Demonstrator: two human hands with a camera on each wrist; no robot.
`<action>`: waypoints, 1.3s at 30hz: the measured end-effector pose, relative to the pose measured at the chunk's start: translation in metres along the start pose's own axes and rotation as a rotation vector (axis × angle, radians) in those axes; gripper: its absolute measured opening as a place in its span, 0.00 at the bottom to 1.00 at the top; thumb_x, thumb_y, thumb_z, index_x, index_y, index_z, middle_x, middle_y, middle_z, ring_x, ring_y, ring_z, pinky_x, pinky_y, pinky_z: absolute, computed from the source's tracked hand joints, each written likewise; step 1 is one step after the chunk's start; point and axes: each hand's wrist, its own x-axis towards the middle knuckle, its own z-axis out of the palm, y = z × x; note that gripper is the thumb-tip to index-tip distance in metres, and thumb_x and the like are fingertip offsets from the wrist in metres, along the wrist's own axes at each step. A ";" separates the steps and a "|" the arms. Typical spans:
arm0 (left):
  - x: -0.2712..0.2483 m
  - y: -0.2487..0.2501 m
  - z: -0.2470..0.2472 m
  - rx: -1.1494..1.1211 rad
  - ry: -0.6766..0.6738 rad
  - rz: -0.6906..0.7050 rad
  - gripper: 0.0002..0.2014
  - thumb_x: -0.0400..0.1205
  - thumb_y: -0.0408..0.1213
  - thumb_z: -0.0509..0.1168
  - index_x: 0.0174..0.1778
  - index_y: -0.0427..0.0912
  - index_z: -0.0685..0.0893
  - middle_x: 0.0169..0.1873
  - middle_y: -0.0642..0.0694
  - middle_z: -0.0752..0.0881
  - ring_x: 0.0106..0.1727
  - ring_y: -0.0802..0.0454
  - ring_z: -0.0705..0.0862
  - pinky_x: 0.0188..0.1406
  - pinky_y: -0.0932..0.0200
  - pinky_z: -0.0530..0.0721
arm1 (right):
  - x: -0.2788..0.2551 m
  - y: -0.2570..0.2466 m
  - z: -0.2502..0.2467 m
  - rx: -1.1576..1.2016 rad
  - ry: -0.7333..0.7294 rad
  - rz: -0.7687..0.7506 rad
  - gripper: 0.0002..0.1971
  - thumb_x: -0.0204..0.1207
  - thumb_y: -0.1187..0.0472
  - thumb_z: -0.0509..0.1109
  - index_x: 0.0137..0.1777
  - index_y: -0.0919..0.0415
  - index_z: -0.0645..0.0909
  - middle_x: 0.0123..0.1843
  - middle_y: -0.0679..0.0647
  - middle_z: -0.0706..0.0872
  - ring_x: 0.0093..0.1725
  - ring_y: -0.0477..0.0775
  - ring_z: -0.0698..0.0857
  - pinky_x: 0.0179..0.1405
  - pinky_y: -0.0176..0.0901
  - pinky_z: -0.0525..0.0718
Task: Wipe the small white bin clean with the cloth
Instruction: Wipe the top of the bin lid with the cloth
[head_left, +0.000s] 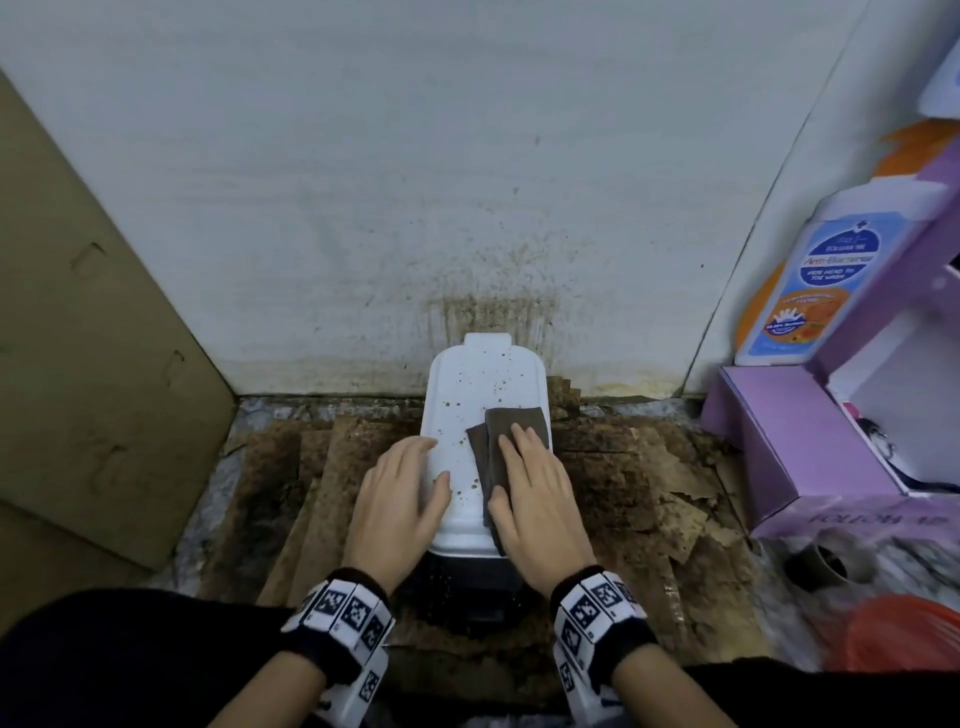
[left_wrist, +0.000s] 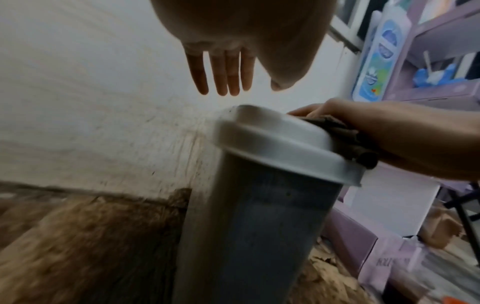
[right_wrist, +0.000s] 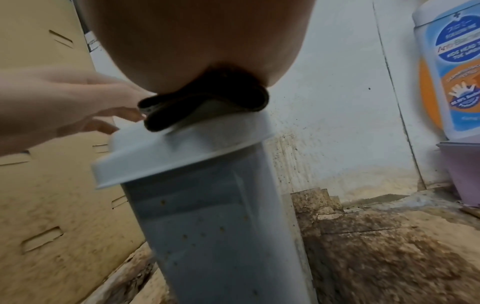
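The small white bin (head_left: 480, 384) stands against the wall, and its lid is speckled with brown dirt. A folded brown cloth (head_left: 514, 423) lies on the right half of the lid. My right hand (head_left: 524, 467) presses flat on the cloth with straight fingers. My left hand (head_left: 415, 467) rests at the lid's left edge, fingers extended and holding nothing. The left wrist view shows the left fingers (left_wrist: 223, 76) straight above the lid (left_wrist: 272, 144), with the cloth (left_wrist: 345, 139) under the right hand. In the right wrist view the cloth (right_wrist: 207, 102) is squeezed between palm and lid (right_wrist: 182, 148).
A cardboard panel (head_left: 93, 364) leans at the left. The white wall (head_left: 363, 182) behind the bin is splattered brown. Dirty cardboard sheets (head_left: 623, 493) cover the floor. A purple box (head_left: 789, 441) with a wash bottle (head_left: 821, 280) crowds the right.
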 end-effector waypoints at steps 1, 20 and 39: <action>-0.006 -0.002 0.002 -0.054 -0.017 -0.051 0.26 0.85 0.55 0.59 0.77 0.48 0.70 0.73 0.52 0.74 0.72 0.54 0.75 0.69 0.53 0.76 | 0.002 -0.001 0.001 -0.022 0.006 -0.001 0.31 0.84 0.50 0.49 0.86 0.61 0.60 0.88 0.57 0.59 0.88 0.53 0.55 0.88 0.51 0.54; -0.012 -0.017 0.017 -0.324 -0.209 -0.083 0.61 0.60 0.68 0.80 0.83 0.61 0.51 0.75 0.64 0.59 0.77 0.68 0.63 0.75 0.59 0.69 | -0.009 -0.004 0.012 -0.018 0.004 0.038 0.32 0.87 0.49 0.43 0.89 0.60 0.48 0.91 0.54 0.45 0.89 0.48 0.41 0.88 0.47 0.42; -0.014 -0.025 0.019 -0.410 -0.224 -0.232 0.67 0.58 0.69 0.81 0.87 0.53 0.50 0.84 0.65 0.53 0.81 0.66 0.60 0.73 0.60 0.67 | 0.075 0.032 -0.005 0.031 -0.256 0.035 0.33 0.91 0.46 0.46 0.89 0.60 0.39 0.90 0.54 0.35 0.88 0.50 0.34 0.88 0.50 0.40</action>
